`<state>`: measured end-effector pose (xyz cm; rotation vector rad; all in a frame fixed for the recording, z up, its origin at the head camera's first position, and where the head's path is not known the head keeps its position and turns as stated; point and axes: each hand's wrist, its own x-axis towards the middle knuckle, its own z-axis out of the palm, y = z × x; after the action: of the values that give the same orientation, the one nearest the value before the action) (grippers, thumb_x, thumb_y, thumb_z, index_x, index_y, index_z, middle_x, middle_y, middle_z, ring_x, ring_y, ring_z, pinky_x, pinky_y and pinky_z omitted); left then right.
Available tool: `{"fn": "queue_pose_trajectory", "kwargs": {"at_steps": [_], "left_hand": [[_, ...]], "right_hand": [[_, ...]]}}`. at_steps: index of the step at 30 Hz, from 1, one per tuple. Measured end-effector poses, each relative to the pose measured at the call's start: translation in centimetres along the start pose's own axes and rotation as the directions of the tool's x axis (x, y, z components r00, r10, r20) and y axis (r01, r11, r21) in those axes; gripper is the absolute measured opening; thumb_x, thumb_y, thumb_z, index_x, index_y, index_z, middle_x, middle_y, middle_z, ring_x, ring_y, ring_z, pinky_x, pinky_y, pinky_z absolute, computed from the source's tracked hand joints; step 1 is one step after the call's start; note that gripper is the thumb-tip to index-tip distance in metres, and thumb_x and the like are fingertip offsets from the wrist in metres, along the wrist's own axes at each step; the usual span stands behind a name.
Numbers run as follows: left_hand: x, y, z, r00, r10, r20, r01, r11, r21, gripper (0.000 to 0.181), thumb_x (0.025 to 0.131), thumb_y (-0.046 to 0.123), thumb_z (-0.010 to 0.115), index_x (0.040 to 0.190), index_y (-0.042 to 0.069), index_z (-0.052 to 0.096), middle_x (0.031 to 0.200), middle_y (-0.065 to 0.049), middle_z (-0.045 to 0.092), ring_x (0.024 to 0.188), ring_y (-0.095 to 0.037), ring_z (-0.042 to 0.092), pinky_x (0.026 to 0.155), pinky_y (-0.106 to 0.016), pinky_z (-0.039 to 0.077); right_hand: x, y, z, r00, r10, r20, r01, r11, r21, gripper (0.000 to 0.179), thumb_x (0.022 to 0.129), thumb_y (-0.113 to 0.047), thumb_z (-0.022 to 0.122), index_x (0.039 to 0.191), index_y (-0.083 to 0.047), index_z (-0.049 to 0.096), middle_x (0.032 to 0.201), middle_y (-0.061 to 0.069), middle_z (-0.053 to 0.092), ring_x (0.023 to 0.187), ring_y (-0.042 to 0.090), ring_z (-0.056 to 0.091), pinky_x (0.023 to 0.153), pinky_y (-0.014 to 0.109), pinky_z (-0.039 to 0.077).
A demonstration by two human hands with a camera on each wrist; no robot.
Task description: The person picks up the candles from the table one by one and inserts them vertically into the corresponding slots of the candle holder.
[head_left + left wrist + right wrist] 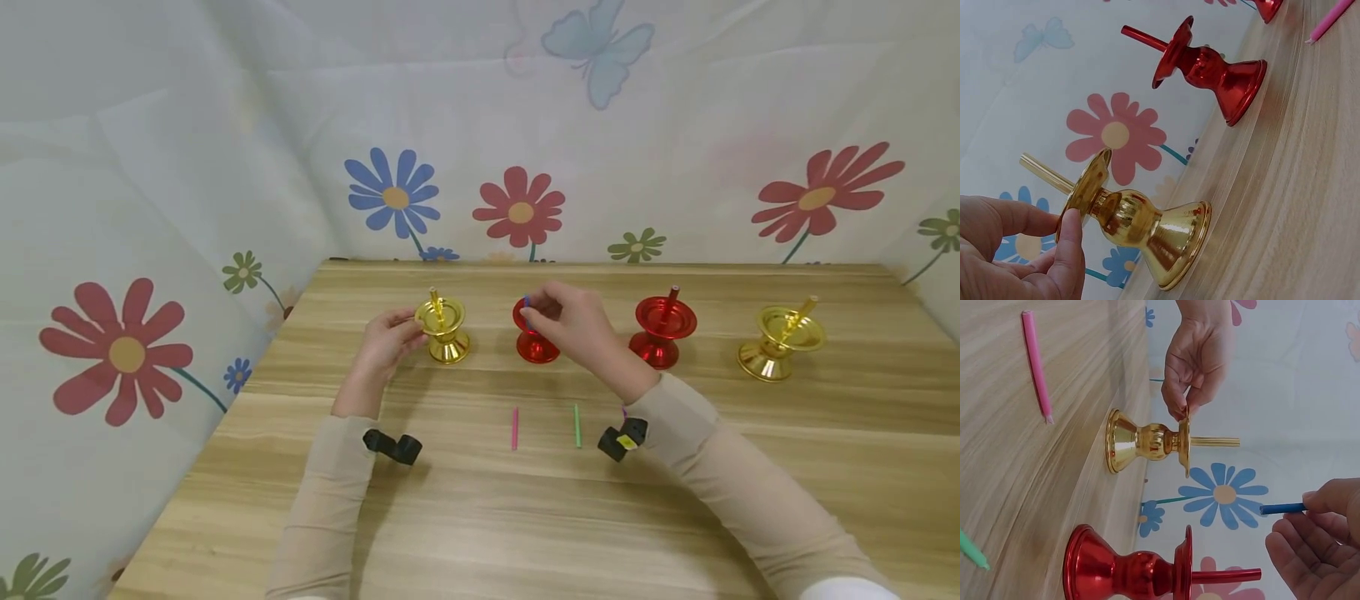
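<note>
My left hand [386,343] pinches the dish rim of a gold candle holder [1129,215] between thumb and fingers. The holder stands upright on the table, with a thin tube rising from its dish. A blue candle [1282,509] is pinched between the thumb and fingers of my right hand [573,325]. In the right wrist view, this candle is apart from the tube of the nearby red candle holder [1141,575]. That red holder stands to the right of the gold one, and in the head view my right hand partly covers it.
Farther right stand another red candle holder [658,346] and another gold one [767,358]. Nearer on the wooden table [465,533] lie a pink candle [514,429], a green candle [577,426] and a purple candle [625,411], mostly hidden. A flowered cloth [450,108] hangs behind.
</note>
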<state>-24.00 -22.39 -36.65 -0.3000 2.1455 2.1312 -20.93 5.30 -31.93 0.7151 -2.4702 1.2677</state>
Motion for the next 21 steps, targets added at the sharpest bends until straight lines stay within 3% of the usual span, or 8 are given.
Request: {"fn": "queue_pose_trajectory", "kwargs": {"at_steps": [8,13,21], "left_hand": [[0.0,0.3,0.0,1.0,-0.006,-0.001,0.006,1.0,0.003,0.043,0.096,-0.001,0.048,0.137,-0.008,0.04,0.119,-0.013,0.05,0.078,-0.004,0.059,0.101,-0.033,0.047],[0.0,0.3,-0.1,1.0,0.001,0.011,-0.001,1.0,-0.003,0.042,0.096,0.0,0.05,0.136,-0.008,0.042,0.117,-0.012,0.052,0.079,-0.005,0.06,0.091,-0.025,0.053],[-0.3,0.2,-0.2,1.0,0.011,0.018,-0.01,0.999,-0.031,0.041,0.095,-0.002,0.049,0.135,-0.01,0.042,0.109,-0.009,0.053,0.077,-0.005,0.06,0.081,-0.019,0.054]], "right_hand": [[1.0,0.0,1.1,0.998,-0.057,0.017,0.057,0.998,0.035,0.015,0.085,-0.006,0.07,0.096,0.004,0.064,0.086,0.014,0.07,0.075,0.023,0.066,0.072,0.034,0.058],[1.6,0.0,2.0,0.993,-0.118,0.014,0.117,0.992,0.037,0.016,0.084,-0.008,0.071,0.095,0.002,0.064,0.086,0.012,0.071,0.075,0.02,0.066,0.072,0.032,0.058],[2.2,-0.2,3.2,0.968,-0.251,-0.001,0.25,0.966,0.072,0.014,0.083,-0.005,0.071,0.092,0.003,0.064,0.085,0.012,0.071,0.075,0.021,0.067,0.071,0.032,0.058]]}}
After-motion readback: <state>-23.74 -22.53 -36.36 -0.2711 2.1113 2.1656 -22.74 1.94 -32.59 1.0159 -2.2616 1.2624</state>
